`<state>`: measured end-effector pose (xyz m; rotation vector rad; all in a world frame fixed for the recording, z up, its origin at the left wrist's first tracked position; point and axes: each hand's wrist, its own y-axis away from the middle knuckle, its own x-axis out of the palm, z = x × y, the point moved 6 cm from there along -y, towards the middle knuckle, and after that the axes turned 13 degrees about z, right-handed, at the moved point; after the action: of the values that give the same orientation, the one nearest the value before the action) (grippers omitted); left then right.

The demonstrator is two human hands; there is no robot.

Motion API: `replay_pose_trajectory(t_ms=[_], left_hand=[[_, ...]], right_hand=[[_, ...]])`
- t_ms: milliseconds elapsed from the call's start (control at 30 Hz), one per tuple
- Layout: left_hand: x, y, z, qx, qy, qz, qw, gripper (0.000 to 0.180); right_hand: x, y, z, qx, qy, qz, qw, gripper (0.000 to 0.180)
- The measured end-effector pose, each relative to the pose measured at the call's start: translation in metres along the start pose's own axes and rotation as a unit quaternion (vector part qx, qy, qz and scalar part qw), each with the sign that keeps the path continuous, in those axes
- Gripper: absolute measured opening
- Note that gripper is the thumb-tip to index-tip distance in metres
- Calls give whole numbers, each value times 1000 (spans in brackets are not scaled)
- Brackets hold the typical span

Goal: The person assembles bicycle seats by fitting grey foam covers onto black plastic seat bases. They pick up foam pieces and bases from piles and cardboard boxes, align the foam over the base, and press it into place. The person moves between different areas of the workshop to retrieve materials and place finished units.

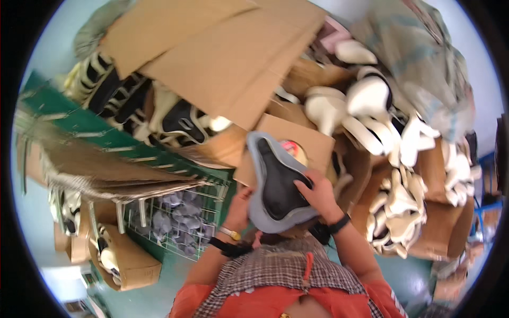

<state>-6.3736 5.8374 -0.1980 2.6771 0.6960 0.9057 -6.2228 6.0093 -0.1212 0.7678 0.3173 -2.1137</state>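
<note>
Grey-rimmed black saddle-shaped piece (275, 180) sits between both hands: right hand (321, 197) grips its edge, thumb on black face; left hand (239, 208) at opposite rim, grip unclear. Probably light, soft-rimmed, stiff-cored; best held by both sides.

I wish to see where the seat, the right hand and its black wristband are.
Seat (274, 185), head view: its black middle.
Right hand (322, 196), head view: back of the hand.
Black wristband (340, 223), head view: middle of the strap.
</note>
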Motion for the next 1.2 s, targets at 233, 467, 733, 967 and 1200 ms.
replay_pose_trajectory(t_ms=[233,467,733,967,1200], left_hand=[[19,4,14,-25,156,64,985,28],[47,24,-11,-53,291,105,950,53],[72,23,-5,-106,308,166,931,52],[158,13,33,-163,313,279,893,58],[335,78,101,-340,154,301,877,61]], right_hand=[[9,25,19,-45,69,-131,988,36],[22,33,25,-91,-57,-110,988,28],[13,64,-8,76,-406,-107,904,18],[-65,153,-16,4,-305,-240,922,17],[-122,303,-52,19,-156,-396,905,14]])
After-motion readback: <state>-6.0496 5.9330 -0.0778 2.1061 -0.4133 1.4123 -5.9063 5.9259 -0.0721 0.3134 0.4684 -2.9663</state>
